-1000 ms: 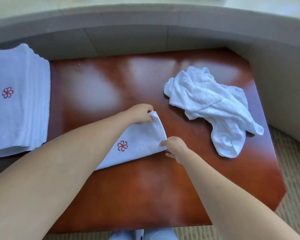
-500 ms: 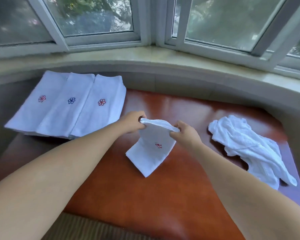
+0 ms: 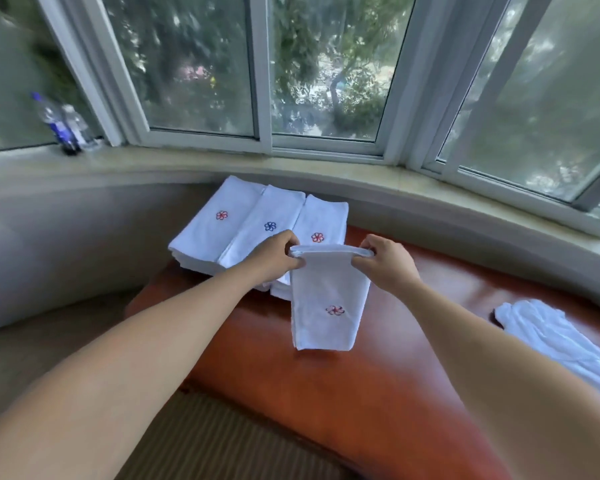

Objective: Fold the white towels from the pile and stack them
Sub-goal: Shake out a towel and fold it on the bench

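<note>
Both hands, left hand [image 3: 276,252] and right hand [image 3: 385,259], pinch the folded towel [image 3: 326,306] aloft, hanging over the desk [image 3: 378,393] beside the stacks [image 3: 257,226]; a slack pinch could let the layers slip apart.

The left hand [image 3: 274,255] and right hand [image 3: 385,259] pinch the top corners of a folded white towel [image 3: 326,306], which hangs above the tabletop [image 3: 378,393] near the stacked towels [image 3: 243,223].

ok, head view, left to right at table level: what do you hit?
stacks of folded towels → left hand → held folded towel → right hand → unfolded towel pile, all over the wooden table.
</note>
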`<state>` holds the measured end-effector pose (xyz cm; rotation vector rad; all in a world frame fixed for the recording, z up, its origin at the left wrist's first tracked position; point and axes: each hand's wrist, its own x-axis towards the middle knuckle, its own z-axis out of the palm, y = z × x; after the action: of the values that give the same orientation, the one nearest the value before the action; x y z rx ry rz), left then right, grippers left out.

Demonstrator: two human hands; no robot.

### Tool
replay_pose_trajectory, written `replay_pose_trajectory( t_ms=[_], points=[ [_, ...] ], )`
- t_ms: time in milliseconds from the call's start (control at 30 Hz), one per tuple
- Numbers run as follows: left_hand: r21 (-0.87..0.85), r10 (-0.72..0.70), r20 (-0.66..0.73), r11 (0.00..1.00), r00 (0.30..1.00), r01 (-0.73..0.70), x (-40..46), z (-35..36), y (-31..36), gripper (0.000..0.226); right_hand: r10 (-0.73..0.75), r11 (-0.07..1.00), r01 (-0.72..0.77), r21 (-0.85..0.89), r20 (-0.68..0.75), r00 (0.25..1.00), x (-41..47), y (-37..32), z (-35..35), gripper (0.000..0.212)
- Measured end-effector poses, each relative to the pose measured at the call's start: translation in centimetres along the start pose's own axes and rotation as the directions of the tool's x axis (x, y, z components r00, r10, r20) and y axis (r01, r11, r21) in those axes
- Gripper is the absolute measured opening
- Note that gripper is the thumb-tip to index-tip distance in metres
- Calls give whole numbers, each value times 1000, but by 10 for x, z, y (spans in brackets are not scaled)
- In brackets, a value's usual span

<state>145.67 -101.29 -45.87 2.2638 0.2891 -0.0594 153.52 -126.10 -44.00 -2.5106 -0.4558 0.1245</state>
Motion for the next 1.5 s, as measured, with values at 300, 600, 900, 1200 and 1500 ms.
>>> replay_pose_trajectory(
  t_ms=[300,600,900,1200,1500],
  points=[
    [-12,-72,-103,997,992,71,-36,-110,-71,18,-121,992,116,40,137,983,29,-118,57,16],
    [-56,-156,-208,988,966,147,-9,-200,-124,6,-296,948,255,189,238,925,109,-195,113,22],
    [-64,-180,-282,984,942,169,50,-255,-150,10,-357,928,305,214,272,894,178,-239,144,19],
    [-228,-221,-353,963,909,145,125,-305,-160,16,-301,920,214,328,241,923,242,-284,161,16],
    [-221,-147,-208,970,967,100,249,-323,-203,31,-92,952,44,304,145,985,326,-285,199,10]
  ],
)
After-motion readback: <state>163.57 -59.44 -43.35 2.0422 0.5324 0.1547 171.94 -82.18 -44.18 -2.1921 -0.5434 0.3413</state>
